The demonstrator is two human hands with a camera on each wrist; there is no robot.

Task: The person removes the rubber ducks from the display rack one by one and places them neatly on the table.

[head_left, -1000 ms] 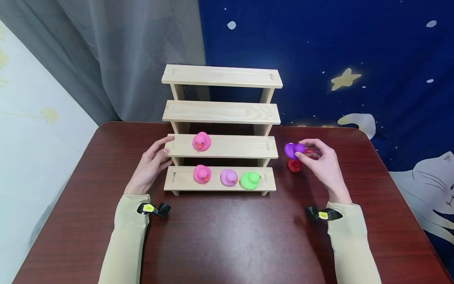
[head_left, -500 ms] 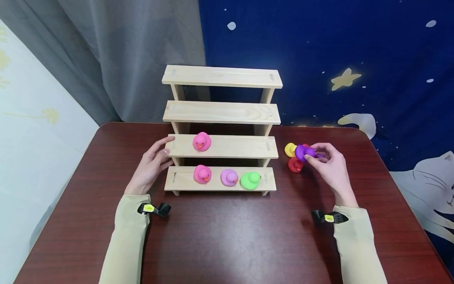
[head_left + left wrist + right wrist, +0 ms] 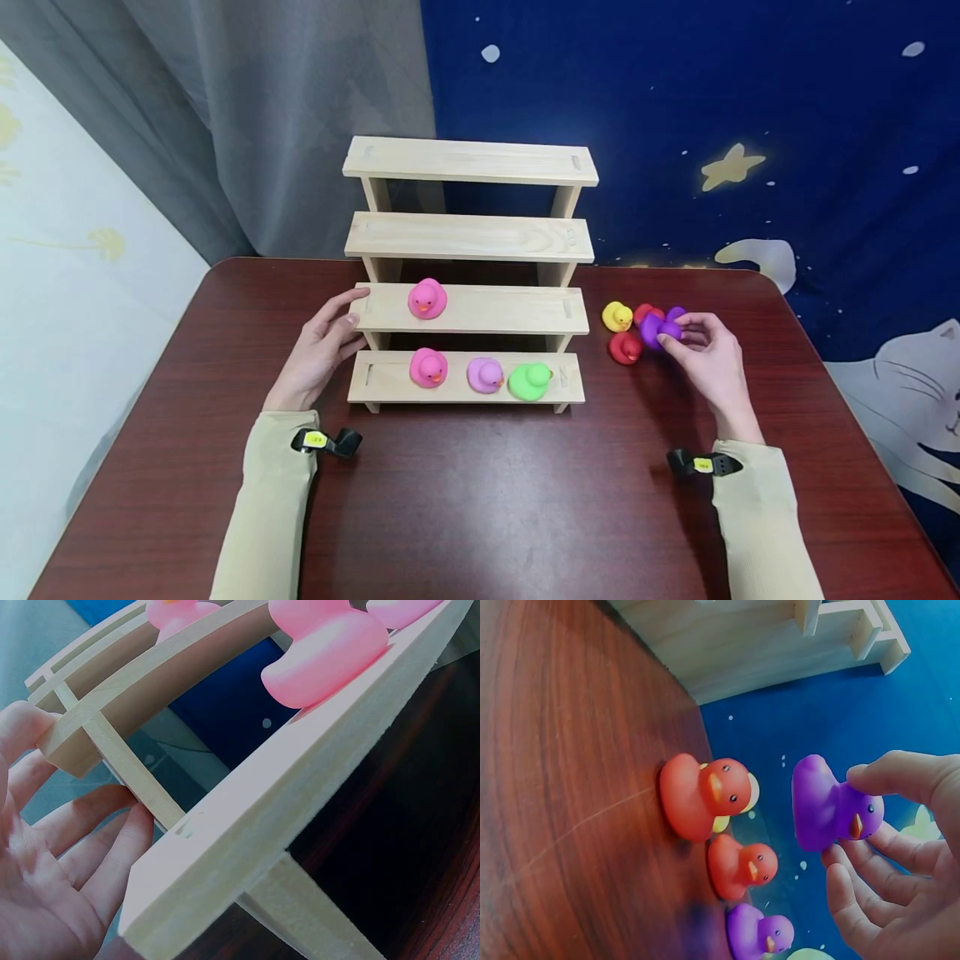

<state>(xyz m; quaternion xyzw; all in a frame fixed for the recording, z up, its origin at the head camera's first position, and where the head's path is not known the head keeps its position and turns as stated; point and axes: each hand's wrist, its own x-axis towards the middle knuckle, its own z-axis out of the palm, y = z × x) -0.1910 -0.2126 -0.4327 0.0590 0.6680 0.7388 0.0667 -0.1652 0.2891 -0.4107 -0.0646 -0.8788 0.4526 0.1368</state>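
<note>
Purple duck (image 3: pixel 814 808) is to the right of the wooden stand (image 3: pixel 468 160), in the air above the desk (image 3: pixel 480 500); through the right-wrist camera I see it apart from its neighbours. My right grip (image 3: pixel 708 358) pinches it around the head, between thumb and fingertips. My left grip (image 3: pixel 315 358) holds the left end of the stand's second step from the bottom, also only with fingertips.

What worries me first is the pinch: the toy looks smooth and round, so if I squeeze unevenly on the head, I think it could turn or slip out. Also to the right of the stand, a second purple duck (image 3: pixel 757 932), two red ducks (image 3: pixel 684 799) and a yellow duck (image 3: pixel 617 317) sit close together. If I lower the right grip carelessly, it could knock one over. On the stand, a pink duck (image 3: pixel 427 298) sits on the second step; on the lowest step are another pink duck (image 3: pixel 428 367), a lilac duck (image 3: pixel 485 375) and a green duck (image 3: pixel 530 381). If my left grip pulls sideways, the stand might shift and these could fall.
</note>
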